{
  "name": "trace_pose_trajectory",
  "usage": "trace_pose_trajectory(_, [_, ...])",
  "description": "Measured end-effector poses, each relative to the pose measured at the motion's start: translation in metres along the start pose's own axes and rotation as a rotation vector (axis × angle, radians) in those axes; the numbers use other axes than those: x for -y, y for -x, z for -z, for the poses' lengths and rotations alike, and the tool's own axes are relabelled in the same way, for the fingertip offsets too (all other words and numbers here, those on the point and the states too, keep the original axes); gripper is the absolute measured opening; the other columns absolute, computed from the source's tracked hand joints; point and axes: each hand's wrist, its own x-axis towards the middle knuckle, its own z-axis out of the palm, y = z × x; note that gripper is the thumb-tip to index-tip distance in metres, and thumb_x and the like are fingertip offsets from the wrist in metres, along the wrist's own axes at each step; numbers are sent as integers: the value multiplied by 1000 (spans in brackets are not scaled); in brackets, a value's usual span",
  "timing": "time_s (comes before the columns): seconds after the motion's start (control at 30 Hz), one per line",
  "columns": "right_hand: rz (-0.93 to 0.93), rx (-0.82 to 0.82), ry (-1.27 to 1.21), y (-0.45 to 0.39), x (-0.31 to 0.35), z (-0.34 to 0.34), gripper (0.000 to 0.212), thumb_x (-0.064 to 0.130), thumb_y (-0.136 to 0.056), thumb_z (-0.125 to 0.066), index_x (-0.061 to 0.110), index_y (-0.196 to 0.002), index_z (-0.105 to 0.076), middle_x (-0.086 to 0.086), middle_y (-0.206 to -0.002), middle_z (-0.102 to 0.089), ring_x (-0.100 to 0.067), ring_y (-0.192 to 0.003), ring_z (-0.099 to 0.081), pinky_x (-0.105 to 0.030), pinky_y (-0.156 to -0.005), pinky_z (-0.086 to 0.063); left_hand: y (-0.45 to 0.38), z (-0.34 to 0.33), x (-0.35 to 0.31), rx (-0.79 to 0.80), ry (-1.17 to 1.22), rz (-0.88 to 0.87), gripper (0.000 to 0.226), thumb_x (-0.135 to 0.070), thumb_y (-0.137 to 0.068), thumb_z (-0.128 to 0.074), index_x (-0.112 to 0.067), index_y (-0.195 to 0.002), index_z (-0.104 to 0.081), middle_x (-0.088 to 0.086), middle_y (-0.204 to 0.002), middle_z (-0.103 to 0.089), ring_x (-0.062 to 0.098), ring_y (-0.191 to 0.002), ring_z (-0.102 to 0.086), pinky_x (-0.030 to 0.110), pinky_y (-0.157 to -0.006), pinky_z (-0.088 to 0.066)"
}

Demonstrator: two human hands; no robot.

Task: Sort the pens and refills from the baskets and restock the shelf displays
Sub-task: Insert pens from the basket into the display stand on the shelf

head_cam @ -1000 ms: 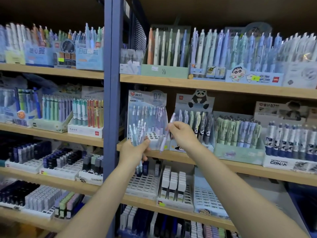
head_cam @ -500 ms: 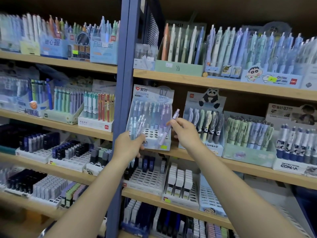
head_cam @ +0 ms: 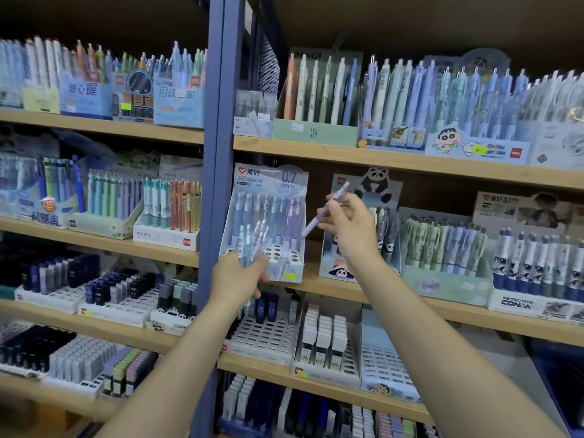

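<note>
Facing crowded shelves [head_cam: 347, 153]: right hand [head_cam: 350, 229] pinching a lilac pen [head_cam: 325, 210], aiming tip-down into display box [head_cam: 268, 222] empty holes; left hand [head_cam: 240, 276] gripping spare pens [head_cam: 252, 245].

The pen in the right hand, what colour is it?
Pale lilac pen, seen in the head view.

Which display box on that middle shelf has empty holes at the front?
The 0.7 mm box, leftmost beside the blue post; the panda box shows no holes.
</note>
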Motion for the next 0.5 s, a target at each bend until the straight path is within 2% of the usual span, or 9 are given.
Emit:
trace_pose_trajectory(0.07, [-2,42,41,1,-4,-6,13,9,-102,-51,16,-104,-63,-7,-91,-69,-17,-87,-69,-27,-79,-60,3,-2,-2,-16,-6,-3,28,-34,-98,-62,-7,-101,-58,-2,-71,-72,11,-41,-53,18,-44,-44])
trace_pose_trajectory(0.17, [23,65,173,1,-14,-12,13,9,-101,-53,14,-104,-65,-6,-94,-69,-18,-88,-68,-30,-79,-60,5,-3,-2,-27,-11,7,31,-35,-99,-62,-4,-101,-60,-4,-56,-65,6,-37,-52,11,-37,-36])
trace_pose_trajectory(0.27, [32,41,258,-1,-18,-14,12,13,-100,-56,16,-101,-67,-4,-93,-69,-13,-77,-63,-30,-75,-57,4,-2,-2,-13,8,23,34,-35,-99,-62,-1,-103,-63,-8,-43,-60,3,-32,-48,11,-35,-35])
trace_pose_trajectory(0.4, [27,36,316,-8,-17,-15,13,16,-100,-56,17,-100,-68,-2,-84,-67,-10,-65,-59,-26,-69,-52,4,-1,-3,0,16,32,35,-35,-99,-62,-1,-105,-65,-9,-42,-59,3,-35,-50,11,-37,-37])
trace_pose_trajectory(0.5, [23,45,353,-11,-16,-15,13,17,-101,-55,16,-99,-68,1,-78,-63,-9,-61,-57,-24,-66,-50,3,-1,-3,3,15,36,34,-37,-99,-62,-3,-103,-65,-9,-47,-62,4,-36,-50,18,-44,-38])
